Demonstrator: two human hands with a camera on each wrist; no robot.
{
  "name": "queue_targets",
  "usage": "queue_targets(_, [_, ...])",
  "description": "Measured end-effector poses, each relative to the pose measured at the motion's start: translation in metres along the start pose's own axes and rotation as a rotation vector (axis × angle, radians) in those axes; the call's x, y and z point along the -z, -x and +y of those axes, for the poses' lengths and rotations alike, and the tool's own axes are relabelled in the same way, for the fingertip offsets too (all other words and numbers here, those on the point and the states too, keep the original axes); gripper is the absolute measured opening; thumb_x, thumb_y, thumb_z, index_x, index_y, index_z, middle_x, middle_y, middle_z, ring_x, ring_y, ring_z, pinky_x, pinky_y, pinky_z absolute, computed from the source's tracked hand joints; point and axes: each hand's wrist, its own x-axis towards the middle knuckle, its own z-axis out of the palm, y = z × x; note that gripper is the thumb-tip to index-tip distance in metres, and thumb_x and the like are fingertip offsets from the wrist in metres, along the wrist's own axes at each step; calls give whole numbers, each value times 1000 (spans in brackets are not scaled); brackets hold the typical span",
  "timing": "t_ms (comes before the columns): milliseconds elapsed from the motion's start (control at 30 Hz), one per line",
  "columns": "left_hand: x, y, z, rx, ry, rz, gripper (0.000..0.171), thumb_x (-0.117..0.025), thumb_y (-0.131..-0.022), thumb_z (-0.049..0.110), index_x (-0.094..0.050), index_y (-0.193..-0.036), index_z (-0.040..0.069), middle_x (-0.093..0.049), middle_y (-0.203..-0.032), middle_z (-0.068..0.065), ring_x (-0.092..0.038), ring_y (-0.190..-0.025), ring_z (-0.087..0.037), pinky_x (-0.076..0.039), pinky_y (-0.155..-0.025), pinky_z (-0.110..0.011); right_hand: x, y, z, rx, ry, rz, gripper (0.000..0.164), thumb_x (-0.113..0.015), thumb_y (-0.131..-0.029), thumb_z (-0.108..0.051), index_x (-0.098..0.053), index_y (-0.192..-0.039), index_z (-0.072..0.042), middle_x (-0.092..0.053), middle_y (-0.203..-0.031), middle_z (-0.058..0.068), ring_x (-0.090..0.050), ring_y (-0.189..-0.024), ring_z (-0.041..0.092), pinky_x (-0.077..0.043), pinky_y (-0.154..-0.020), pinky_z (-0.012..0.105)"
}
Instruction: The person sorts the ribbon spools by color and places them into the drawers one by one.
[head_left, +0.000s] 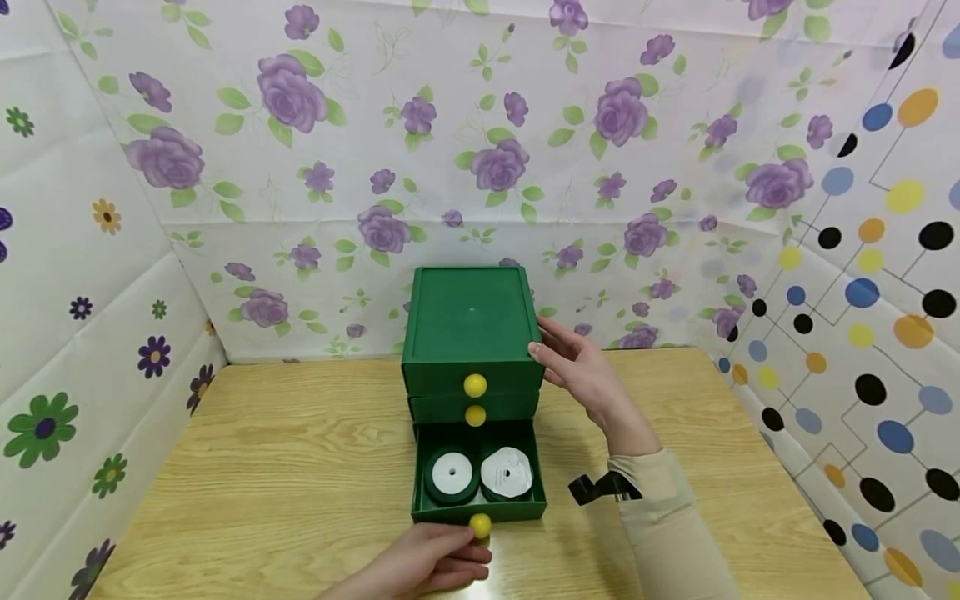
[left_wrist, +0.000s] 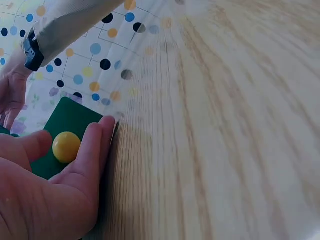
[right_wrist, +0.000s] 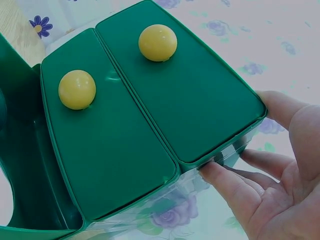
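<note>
A green drawer cabinet (head_left: pixel 471 317) with yellow ball knobs stands on the wooden table. Its bottom drawer (head_left: pixel 480 510) is pulled out; the two drawers above it are closed. Inside the open drawer lie two round spools, a left spool (head_left: pixel 452 473) with a white face and dark green rim and a right spool (head_left: pixel 507 472) with a crinkled white covering. My left hand (head_left: pixel 431 560) has the bottom drawer's yellow knob (left_wrist: pixel 66 147) between thumb and fingers. My right hand (head_left: pixel 581 371) rests against the cabinet's right side, thumb at the top front corner and fingers on the side wall.
The wooden table (head_left: pixel 285 475) extends to both sides of the cabinet. Behind it hangs a white cloth (head_left: pixel 360 167) with purple roses. Patterned cloths also hang on the left and right. A black strap device (head_left: pixel 603 487) is on the right wrist.
</note>
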Motion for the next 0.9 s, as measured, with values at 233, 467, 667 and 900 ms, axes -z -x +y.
queue_targets(233, [-11,-10,-4,-78,120,83,45,-61,-113,23,-62,-134,-17,-75,-121,-22,-75,-114,-30,-60,-97,-36,1,0,-1,-1,2,10,73,-72,-105,-43,-39,-168,-28,-39,-170,5,-42,-153,30,-42,-119,55])
queue_targets(467, [-9,-18,-1,-64,133,119,45,-62,-112,25,-64,-134,-15,-76,-119,-19,-75,-114,-28,-60,-98,-37,1,-1,1,-15,-2,3,73,-73,-104,-44,-40,-167,-30,-39,-170,4,-43,-153,28,-43,-119,53])
queue_targets(667, [-7,-26,8,-55,131,166,42,-63,-111,25,-68,-131,-12,-77,-117,-18,-75,-114,-27,-59,-99,-36,1,0,1,-8,-2,-3,74,-71,-105,-45,-38,-169,-28,-38,-171,5,-42,-154,29,-43,-119,54])
queue_targets(900, [-5,-34,20,-99,154,211,54,-63,-111,31,-58,-141,-14,-75,-126,-19,-73,-118,-26,-59,-101,-38,1,2,0,-6,-5,-4,74,-71,-105,-44,-37,-169,-27,-37,-171,5,-42,-153,30,-42,-119,54])
